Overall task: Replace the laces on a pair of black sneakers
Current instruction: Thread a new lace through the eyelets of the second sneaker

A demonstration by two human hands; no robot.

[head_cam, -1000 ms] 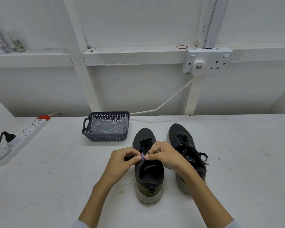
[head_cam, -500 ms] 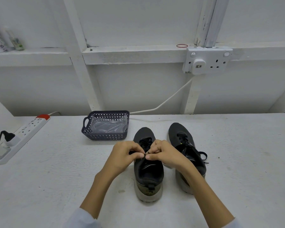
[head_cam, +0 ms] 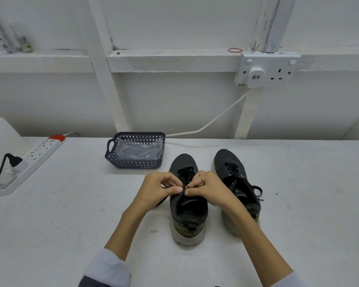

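Note:
Two black sneakers with pale soles stand side by side on the white table point(head_cam: 71, 224), toes pointing away from me. Above the tongue of the left sneaker point(head_cam: 188, 210) my left hand point(head_cam: 160, 188) and my right hand point(head_cam: 207, 188) meet, each pinching the black lace point(head_cam: 186, 177) between thumb and fingers. The lace ends are mostly hidden under my fingers. The right sneaker point(head_cam: 234, 179) is laced in black, and a loop of its lace lies on the table at its right side.
A dark perforated basket point(head_cam: 135, 150) holding clear plastic stands behind the shoes to the left. A white power strip point(head_cam: 33, 160) with a black plug lies at the far left. A wall socket point(head_cam: 265, 71) with a white cable is mounted behind.
Both hands have dropped a little onto the left sneaker's lacing and closed tighter together. A small purple bit seen between the fingertips a second ago is no longer visible.

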